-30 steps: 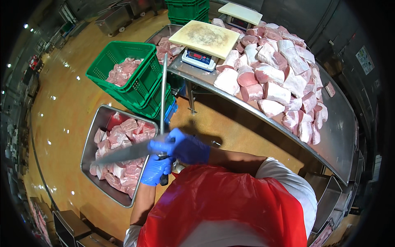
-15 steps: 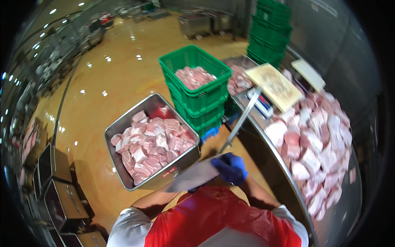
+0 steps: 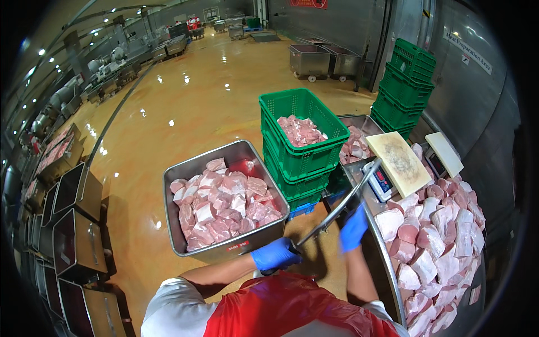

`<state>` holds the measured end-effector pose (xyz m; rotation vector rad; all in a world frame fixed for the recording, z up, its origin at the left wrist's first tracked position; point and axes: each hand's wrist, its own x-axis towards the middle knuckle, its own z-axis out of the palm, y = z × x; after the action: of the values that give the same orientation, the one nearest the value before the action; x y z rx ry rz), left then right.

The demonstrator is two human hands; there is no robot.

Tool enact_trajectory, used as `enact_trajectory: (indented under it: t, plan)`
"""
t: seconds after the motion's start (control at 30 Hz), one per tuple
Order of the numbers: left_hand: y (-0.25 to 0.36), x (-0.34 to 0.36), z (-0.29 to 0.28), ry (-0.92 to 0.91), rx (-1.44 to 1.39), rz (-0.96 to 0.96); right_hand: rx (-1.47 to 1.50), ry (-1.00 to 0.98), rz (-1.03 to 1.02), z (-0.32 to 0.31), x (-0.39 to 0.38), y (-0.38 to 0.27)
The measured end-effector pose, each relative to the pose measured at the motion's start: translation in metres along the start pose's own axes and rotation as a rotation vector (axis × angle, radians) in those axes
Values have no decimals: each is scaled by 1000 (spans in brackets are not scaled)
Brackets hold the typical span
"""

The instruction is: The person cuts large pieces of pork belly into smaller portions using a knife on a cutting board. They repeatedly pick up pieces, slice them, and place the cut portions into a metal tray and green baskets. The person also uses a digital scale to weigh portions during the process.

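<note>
Blue-gloved, my left hand (image 3: 276, 254) is wrapped around the dark handle of a long honing steel (image 3: 315, 231), beside the front corner of the meat bin. The steel slants up and right towards the table edge. My right hand (image 3: 353, 229), also blue-gloved and smeared by motion, is closed close to the steel's right side. A knife is in it in the earlier frame; its blade is now hard to separate from the steel. A metal bin (image 3: 168, 219) of raw meat chunks (image 3: 219, 205) stands ahead of my left forearm. On my right, large meat pieces (image 3: 435, 241) cover a metal table (image 3: 377, 238).
Stacked green crates (image 3: 306, 160), the top one holding meat, stand beyond my hands. A cutting board (image 3: 397, 163) and digital scale (image 3: 382, 184) sit at the table's far end. More green crates (image 3: 404, 92) rise by the wall. Metal bins (image 3: 78, 241) line the left.
The broad knife blade that lay across the front of my left hand no longer shows there. My right hand has swung outward to the right. My view has tilted up, bringing my left hand into sight.
</note>
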<state>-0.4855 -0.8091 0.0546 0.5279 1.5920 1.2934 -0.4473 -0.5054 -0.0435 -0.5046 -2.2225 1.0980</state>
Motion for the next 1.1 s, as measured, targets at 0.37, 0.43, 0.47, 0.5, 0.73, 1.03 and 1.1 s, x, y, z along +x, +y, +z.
enact_trajectory:
  t: [0.37,0.43,0.47,0.5,0.73,1.03,1.1]
  plan:
    - [28,-14,-7,42,130,-44,-161,-154,-321,16,1,-51]
    - [16,-14,-20,98,108,-27,-130,207,-158,-4,64,12]
    - [2,-9,-31,133,42,4,-124,338,-28,-25,91,38]
    - [17,-18,-35,216,194,-77,-136,441,90,-51,103,50]
    - [-35,-27,-63,1041,921,239,430,299,-71,-2,-14,-46]
    - [45,-30,-74,1138,1085,416,554,108,-211,23,35,-108]
    - [60,-33,-70,1161,1067,481,834,412,-162,-14,69,-177]
